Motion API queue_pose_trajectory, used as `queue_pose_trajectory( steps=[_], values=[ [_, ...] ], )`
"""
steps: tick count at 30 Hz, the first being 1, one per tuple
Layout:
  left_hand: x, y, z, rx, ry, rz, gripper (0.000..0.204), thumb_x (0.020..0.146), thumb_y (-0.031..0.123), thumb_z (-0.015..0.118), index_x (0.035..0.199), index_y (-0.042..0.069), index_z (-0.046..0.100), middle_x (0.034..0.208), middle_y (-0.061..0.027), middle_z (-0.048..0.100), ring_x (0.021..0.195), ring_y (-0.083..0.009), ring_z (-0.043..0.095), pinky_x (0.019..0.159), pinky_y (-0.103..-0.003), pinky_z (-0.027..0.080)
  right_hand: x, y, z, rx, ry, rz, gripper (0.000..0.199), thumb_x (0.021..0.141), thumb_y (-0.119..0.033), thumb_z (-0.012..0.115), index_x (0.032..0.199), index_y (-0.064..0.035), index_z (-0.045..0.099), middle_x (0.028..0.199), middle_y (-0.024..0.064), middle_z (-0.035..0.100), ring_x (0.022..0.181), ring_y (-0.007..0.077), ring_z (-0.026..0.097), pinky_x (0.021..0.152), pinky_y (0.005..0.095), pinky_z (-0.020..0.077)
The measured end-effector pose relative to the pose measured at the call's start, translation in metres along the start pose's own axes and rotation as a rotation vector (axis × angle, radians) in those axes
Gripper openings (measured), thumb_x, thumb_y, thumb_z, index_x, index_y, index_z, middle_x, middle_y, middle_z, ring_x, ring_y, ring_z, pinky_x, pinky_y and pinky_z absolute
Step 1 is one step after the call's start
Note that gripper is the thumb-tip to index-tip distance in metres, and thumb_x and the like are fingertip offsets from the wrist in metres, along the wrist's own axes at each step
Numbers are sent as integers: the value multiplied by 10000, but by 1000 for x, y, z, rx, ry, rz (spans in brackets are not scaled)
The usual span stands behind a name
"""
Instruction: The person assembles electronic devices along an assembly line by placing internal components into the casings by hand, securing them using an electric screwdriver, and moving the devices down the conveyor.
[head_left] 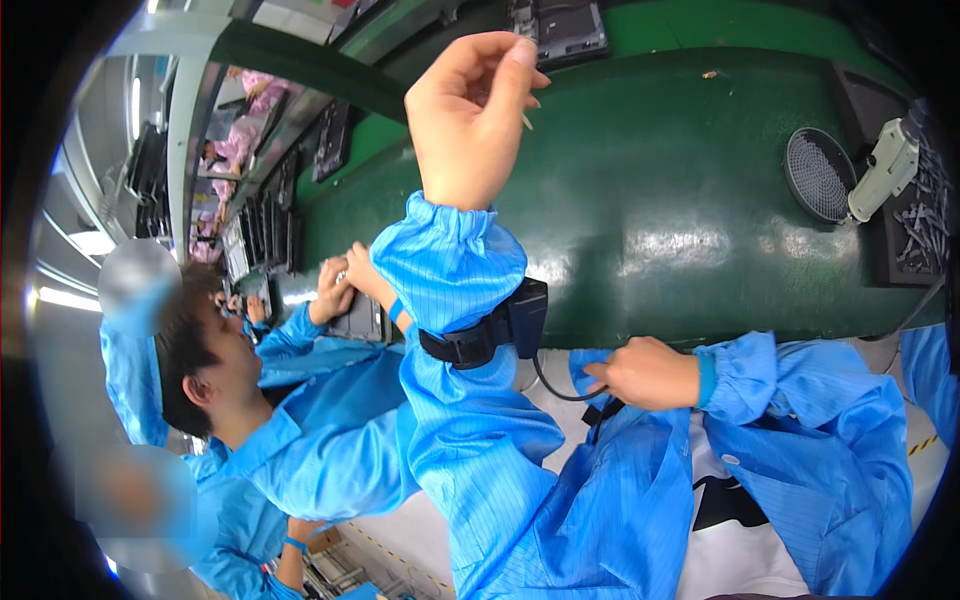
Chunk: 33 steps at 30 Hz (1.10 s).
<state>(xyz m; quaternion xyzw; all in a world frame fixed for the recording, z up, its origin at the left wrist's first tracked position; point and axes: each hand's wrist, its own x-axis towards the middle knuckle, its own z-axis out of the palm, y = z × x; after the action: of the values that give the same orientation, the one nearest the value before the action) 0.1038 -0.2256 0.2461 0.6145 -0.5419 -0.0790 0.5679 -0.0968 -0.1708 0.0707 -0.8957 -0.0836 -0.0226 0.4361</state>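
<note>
My left hand [470, 120] is raised over the green work surface [640, 180], its fingers curled and the thumb against the index finger. A tiny pale tip shows below the fingers; what it belongs to is too small to tell. Just beyond the fingertips lies a dark, open laptop-like chassis [570, 32]. A black box on a strap [525, 318] sits on my left forearm, with a black cable [560, 392] running from it. My right hand [650, 373] is closed at the near edge of the surface, beside blue cloth and the cable; anything in its fingers is hidden.
At the right, a round dark mesh dish [820, 175] stands by a pale handheld tool [887, 165]. A black tray [915, 235] holds several small metal parts. On the left, a co-worker in blue [330, 440] handles a dark flat device [360, 318]. Dark panels [268, 232] stand in a row.
</note>
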Motion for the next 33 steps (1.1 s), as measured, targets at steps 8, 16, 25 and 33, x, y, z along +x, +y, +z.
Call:
queue_pose_trajectory(
  steps=[8,16,25,33],
  values=[
    [77,-11,11,-813,207,-90,198,899,235,525,956,46,531,666,3,474,572,-118,421,535,-242,342,69,32,97,422,109,-235,249,770,-146,582,964,8,609,809,215,643,750,393,622,653,437,504],
    [78,-106,9,-1255,410,-428,213,883,295,524,902,82,523,663,11,450,552,-124,417,503,-261,327,49,18,127,509,278,-705,355,788,-189,601,1087,-1,566,994,212,631,875,354,617,755,413,490],
    [34,-89,18,-570,369,-331,213,897,247,536,922,35,535,650,-18,499,556,-108,441,486,-231,333,28,20,33,767,-71,49,655,830,-188,603,1348,45,277,1188,237,545,1028,302,581,860,363,467],
    [8,-75,45,-379,348,-189,182,891,205,572,869,25,572,597,-20,529,453,-66,429,410,-180,292,46,-1,-27,1246,346,325,583,864,-138,616,1307,14,270,1113,145,561,977,188,587,760,304,523]
  ],
)
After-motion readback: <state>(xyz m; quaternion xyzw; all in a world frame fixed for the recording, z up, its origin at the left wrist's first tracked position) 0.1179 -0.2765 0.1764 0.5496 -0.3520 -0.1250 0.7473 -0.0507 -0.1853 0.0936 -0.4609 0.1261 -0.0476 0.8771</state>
